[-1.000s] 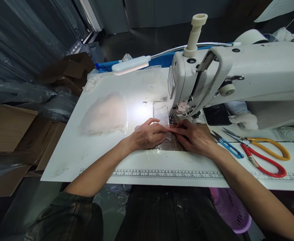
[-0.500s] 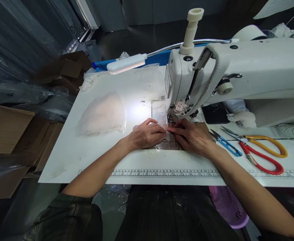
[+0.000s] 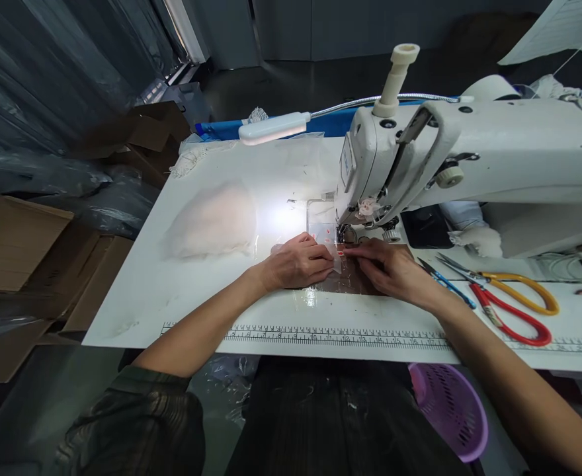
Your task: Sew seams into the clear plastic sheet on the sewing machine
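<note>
My left hand and my right hand meet on a small clear plastic piece lying on a brown patch just in front of the needle of the white sewing machine. Both hands have their fingers pressed together, pinching the edge of that clear piece from either side. A red mark shows at the fingertips. The needle area sits right behind my fingers, lit by the gooseneck lamp.
A pale fluffy bundle in clear film lies on the white table to the left. Blue snips and red-and-yellow scissors lie right of my hands. A purple basket sits under the table; cardboard boxes stand left.
Both hands stay pinched on the clear piece at the needle, having shifted only slightly. The camera view has shifted a little.
</note>
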`<state>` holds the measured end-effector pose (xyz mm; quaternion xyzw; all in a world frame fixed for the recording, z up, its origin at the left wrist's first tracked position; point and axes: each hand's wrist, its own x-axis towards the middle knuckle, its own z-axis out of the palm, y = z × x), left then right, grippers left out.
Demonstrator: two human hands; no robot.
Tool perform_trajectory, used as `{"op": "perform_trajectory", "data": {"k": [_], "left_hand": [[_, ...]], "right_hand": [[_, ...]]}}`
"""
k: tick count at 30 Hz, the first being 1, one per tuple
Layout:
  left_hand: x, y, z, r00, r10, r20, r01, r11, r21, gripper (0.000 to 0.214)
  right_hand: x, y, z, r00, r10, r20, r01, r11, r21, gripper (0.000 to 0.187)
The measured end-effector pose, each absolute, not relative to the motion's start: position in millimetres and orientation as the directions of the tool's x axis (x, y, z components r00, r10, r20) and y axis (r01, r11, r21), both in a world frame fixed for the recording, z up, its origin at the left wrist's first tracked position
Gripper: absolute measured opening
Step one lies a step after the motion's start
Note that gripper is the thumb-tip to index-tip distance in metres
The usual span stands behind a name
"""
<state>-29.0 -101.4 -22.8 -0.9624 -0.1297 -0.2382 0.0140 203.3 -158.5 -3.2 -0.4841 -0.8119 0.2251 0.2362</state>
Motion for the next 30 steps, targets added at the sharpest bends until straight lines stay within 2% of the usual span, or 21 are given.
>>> {"op": "perform_trajectory", "data": {"k": [5, 9, 12, 18, 22, 30], "left_hand": [[-30, -104, -19, 0.877, 0.268, 0.399, 0.266, -0.962, 0.063, 0.018], [-33, -107, -12, 0.895, 0.297, 0.334, 0.257, -0.953, 0.16, 0.018], [-34, -106, -10, 0.883, 0.296, 0.364, 0.233, -0.95, 0.206, 0.017], [-29, -104, -14, 0.715, 0.448, 0.537, 0.475, -0.874, 0.098, 0.02], [-27, -105, -18, 0.767, 0.432, 0.474, 0.477, -0.878, 0.029, 0.017], [-27, -104, -20, 0.812, 0.437, 0.386, 0.48, -0.877, -0.017, 0.024]], "right_hand": [[198, -172, -17, -0.488, 0.839, 0.239, 0.713, 0.542, -0.445, 0.039], [195, -177, -25, -0.47, 0.835, 0.285, 0.766, 0.546, -0.339, 0.035], [194, -178, -27, -0.461, 0.838, 0.293, 0.781, 0.54, -0.315, 0.034], [194, -179, -29, -0.467, 0.834, 0.293, 0.78, 0.545, -0.307, 0.035], [194, -179, -30, -0.472, 0.833, 0.288, 0.782, 0.547, -0.299, 0.034], [193, -181, -30, -0.468, 0.832, 0.299, 0.786, 0.546, -0.29, 0.033]]}}
